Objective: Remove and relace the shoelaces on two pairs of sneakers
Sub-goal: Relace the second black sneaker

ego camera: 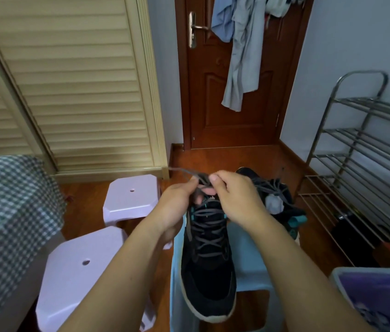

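Observation:
A black sneaker (207, 271) with teal trim and a tan sole lies on a light blue stool (249, 255), toe toward me, its grey shoelace (207, 232) crossed through the eyelets. Above its collar my left hand (177, 204) and my right hand (234, 197) pinch the loose ends of that lace, which stick out to the upper left. A second black sneaker (275, 197) lies just behind on the right, with its own grey lace loose over it.
Two pale lilac stools (131, 197) (79, 271) stand on the wooden floor at the left beside a checked bedcover (9, 212). A metal shoe rack (361, 164) fills the right side. A bin (378, 298) sits at lower right. A brown door (232, 92) is straight ahead.

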Available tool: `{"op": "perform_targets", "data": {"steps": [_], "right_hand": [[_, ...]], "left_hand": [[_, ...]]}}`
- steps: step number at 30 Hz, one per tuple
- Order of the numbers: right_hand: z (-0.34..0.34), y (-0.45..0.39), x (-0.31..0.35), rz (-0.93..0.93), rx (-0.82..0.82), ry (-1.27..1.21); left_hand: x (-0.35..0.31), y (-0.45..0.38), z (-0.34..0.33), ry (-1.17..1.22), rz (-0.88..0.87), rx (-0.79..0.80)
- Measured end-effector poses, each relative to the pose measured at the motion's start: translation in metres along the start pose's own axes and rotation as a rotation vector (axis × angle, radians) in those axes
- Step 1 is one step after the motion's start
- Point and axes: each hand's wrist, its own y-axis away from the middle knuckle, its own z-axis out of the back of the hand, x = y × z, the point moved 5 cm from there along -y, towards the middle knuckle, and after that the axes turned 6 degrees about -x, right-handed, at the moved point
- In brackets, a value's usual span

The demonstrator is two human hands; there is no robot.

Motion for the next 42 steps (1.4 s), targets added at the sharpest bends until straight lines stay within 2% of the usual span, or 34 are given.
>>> {"op": "perform_targets", "data": {"steps": [2,3,4,6,7,8,9,12,16,19,22,26,30,34,39,42], "right_hand": [[0.025,-0.005,-0.001,0.002,-0.236,0.188],[0.034,-0.006,-0.002,-0.048,-0.279,0.163],[0.037,-0.007,-0.002,-0.108,-0.232,0.052],[0.019,-0.003,0.003,-0.214,0.084,-0.165],[0.007,0.004,0.008,-0.228,0.253,-0.184],[-0.003,0.009,0.008,-0.218,0.34,-0.154],[-0.008,0.01,0.008,-0.202,0.338,-0.123],[-0.007,0.008,0.004,-0.218,0.232,-0.133],[-0.003,0.012,0.003,-0.243,0.305,-0.17],[-0.003,0.013,-0.001,-0.301,0.329,-0.277],[-0.001,0.013,-0.007,-0.377,0.317,-0.394],[-0.002,0.014,-0.005,-0.334,0.293,-0.396],[-0.004,0.007,0.002,-0.193,0.207,-0.358],[-0.006,0.003,0.006,-0.018,0.117,-0.16],[-0.005,0.006,0.009,-0.022,0.233,-0.264],[0.0,0.002,0.004,-0.014,0.074,-0.271]], "left_hand": [[0.003,0.0,-0.002,0.097,0.017,0.027],[0.003,0.001,-0.002,0.128,0.01,0.037],[0.005,0.001,0.0,0.144,-0.001,0.053],[0.006,0.001,0.007,0.143,-0.03,0.106],[0.005,0.002,0.011,0.122,-0.051,0.135],[0.005,0.003,0.014,0.085,-0.07,0.146],[0.003,0.003,0.018,0.044,-0.09,0.139],[-0.002,0.002,0.018,-0.078,-0.205,0.018],[-0.004,0.005,0.004,-0.374,-0.473,-0.3],[-0.003,0.01,-0.001,-0.436,-0.663,-0.392],[0.003,0.007,0.011,-0.312,-0.62,-0.489],[0.003,0.01,0.011,-0.263,-0.588,-0.421],[0.003,0.014,0.012,-0.239,-0.526,-0.395],[-0.003,0.013,0.016,-0.276,-0.396,-0.375],[-0.008,0.013,0.019,-0.25,-0.335,-0.371],[-0.013,0.013,0.019,-0.225,-0.354,-0.313]]}}
